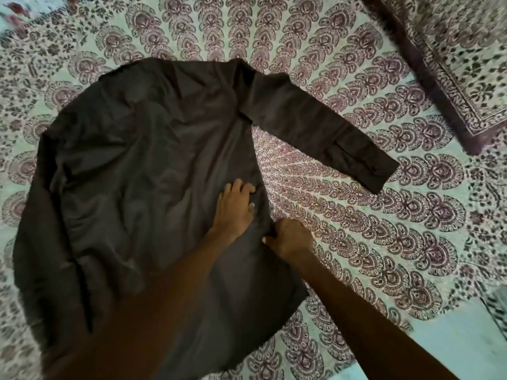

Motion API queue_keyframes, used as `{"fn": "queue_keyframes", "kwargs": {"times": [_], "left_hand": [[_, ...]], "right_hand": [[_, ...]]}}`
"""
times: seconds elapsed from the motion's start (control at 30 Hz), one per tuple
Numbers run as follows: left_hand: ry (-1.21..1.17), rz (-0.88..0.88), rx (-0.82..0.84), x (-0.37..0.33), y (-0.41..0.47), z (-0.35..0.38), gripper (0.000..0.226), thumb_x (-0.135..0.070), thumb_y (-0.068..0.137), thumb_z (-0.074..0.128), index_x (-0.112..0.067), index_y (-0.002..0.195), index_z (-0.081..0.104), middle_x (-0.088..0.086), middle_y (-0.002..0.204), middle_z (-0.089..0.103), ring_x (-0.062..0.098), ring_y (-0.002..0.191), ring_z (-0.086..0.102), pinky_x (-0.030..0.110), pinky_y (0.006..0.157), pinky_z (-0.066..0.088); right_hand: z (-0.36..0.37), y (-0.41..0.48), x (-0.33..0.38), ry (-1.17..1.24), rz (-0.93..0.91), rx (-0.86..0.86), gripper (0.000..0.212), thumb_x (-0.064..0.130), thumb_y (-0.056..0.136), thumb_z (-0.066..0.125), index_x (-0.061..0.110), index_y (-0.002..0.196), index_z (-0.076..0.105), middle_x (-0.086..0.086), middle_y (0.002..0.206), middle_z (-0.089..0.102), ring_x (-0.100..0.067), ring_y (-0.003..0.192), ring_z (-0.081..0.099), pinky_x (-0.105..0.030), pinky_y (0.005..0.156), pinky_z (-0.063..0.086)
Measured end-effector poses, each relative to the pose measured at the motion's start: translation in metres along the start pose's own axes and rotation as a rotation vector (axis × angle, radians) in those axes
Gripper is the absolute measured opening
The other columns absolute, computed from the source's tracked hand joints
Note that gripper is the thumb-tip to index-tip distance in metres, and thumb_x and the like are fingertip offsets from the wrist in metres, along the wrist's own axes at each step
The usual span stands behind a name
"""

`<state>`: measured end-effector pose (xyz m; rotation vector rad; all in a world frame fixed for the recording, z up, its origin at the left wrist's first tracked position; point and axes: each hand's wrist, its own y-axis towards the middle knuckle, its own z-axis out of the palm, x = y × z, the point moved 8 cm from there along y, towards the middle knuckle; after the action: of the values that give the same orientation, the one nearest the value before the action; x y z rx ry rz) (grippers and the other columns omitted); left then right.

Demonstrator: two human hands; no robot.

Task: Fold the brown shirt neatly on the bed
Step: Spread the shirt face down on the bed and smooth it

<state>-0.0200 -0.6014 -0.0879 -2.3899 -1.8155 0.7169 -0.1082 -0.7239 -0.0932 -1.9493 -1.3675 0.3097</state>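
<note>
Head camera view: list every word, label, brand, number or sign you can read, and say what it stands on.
None: no readable text anywhere in this view.
The brown shirt shows no tag, logo or print on its visible side.
The bedsheet and the pillow carry only floral patterns, no letters.
The left hand and right hand cover only plain fabric.

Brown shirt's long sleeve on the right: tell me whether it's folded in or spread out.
Spread out. The long sleeve extends away from the brown shirt, flat on the patterned bedsheet.
</note>
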Motion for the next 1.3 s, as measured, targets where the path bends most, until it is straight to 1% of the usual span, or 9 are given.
{"fn": "queue_keyframes", "kwargs": {"times": [0.33,0.53,0.63,0.73,0.87,0.97,1.1,1.2,1.3], "left_hand": [[-0.091,0.070,0.078,-0.024,-0.026,0.018,0.038,-0.020,0.087,0.062,-0.024,0.124,0.055,0.002,0.124,0.048,0.026,0.114,0.046,0.042,0.097,0.043],[-0.207,-0.023,-0.089,-0.011,-0.089,0.008,0.019,-0.022,0.088,0.057,-0.022,0.108,0.059,0.001,0.106,0.054,0.024,0.097,0.057,0.039,0.084,0.050],[-0.330,-0.075,0.042,-0.003,-0.152,0.031,0.010,-0.031,0.090,0.056,-0.025,0.097,0.056,-0.007,0.098,0.054,0.022,0.090,0.061,0.034,0.073,0.049],[-0.214,0.021,0.319,-0.007,-0.209,0.068,0.035,-0.053,0.083,0.058,-0.026,0.106,0.054,-0.006,0.108,0.053,0.021,0.102,0.057,0.037,0.084,0.048],[0.175,0.185,0.411,-0.017,-0.250,0.094,0.077,-0.068,0.074,0.056,-0.024,0.136,0.040,0.005,0.137,0.039,0.030,0.122,0.042,0.045,0.093,0.039],[0.218,0.184,0.453,-0.030,-0.258,0.103,0.066,-0.046,0.087,0.056,-0.019,0.142,0.031,0.007,0.142,0.035,0.032,0.127,0.037,0.047,0.099,0.037],[0.094,0.150,0.394,-0.046,-0.257,0.106,0.034,-0.014,0.090,0.046,-0.012,0.123,0.049,0.010,0.123,0.056,0.031,0.111,0.057,0.043,0.088,0.047],[-0.122,0.123,0.361,-0.050,-0.262,0.112,0.023,-0.028,0.089,0.054,-0.016,0.108,0.057,0.006,0.111,0.059,0.026,0.104,0.059,0.037,0.083,0.046],[-0.423,-0.005,0.262,-0.028,-0.272,0.109,0.016,-0.037,0.089,0.055,-0.022,0.092,0.060,-0.002,0.094,0.061,0.019,0.087,0.062,0.034,0.075,0.050]], "right_hand": [[0.011,-0.015,-0.056,0.060,-0.017,0.219,0.046,0.048,0.078,0.069,0.020,0.115,0.065,-0.008,0.117,0.067,-0.030,0.109,0.062,-0.033,0.089,0.051],[0.040,-0.047,-0.076,0.073,0.056,0.358,0.062,0.041,0.054,0.087,0.017,0.108,0.070,-0.002,0.108,0.071,-0.023,0.096,0.068,-0.029,0.086,0.053],[0.056,-0.072,-0.087,0.089,0.089,0.332,0.064,0.038,0.057,0.088,0.013,0.112,0.066,-0.003,0.111,0.070,-0.025,0.099,0.067,-0.029,0.087,0.053],[0.065,-0.092,-0.098,0.165,0.108,0.266,0.049,0.036,0.072,0.081,0.006,0.109,0.068,-0.011,0.109,0.070,-0.029,0.100,0.067,-0.028,0.083,0.052],[0.073,-0.111,-0.115,0.313,0.173,0.131,0.037,0.034,0.076,0.078,0.003,0.096,0.073,-0.016,0.090,0.074,-0.031,0.081,0.071,-0.039,0.079,0.058],[0.074,-0.121,-0.123,0.336,0.181,0.056,0.035,0.037,0.076,0.078,0.002,0.080,0.075,-0.016,0.075,0.073,-0.029,0.067,0.070,-0.036,0.069,0.058],[0.073,-0.127,-0.131,0.380,0.204,-0.031,0.033,0.036,0.076,0.079,0.004,0.072,0.071,-0.012,0.065,0.069,-0.021,0.054,0.062,-0.027,0.058,0.051],[0.074,-0.132,-0.142,0.360,0.238,-0.073,0.035,0.036,0.075,0.079,0.010,0.059,0.061,-0.005,0.055,0.057,-0.019,0.050,0.053,-0.022,0.048,0.031],[0.077,-0.137,-0.144,0.347,0.260,-0.110,0.032,0.035,0.077,0.077,0.006,0.073,0.067,-0.009,0.067,0.063,-0.021,0.063,0.058,-0.020,0.047,0.028]]}}
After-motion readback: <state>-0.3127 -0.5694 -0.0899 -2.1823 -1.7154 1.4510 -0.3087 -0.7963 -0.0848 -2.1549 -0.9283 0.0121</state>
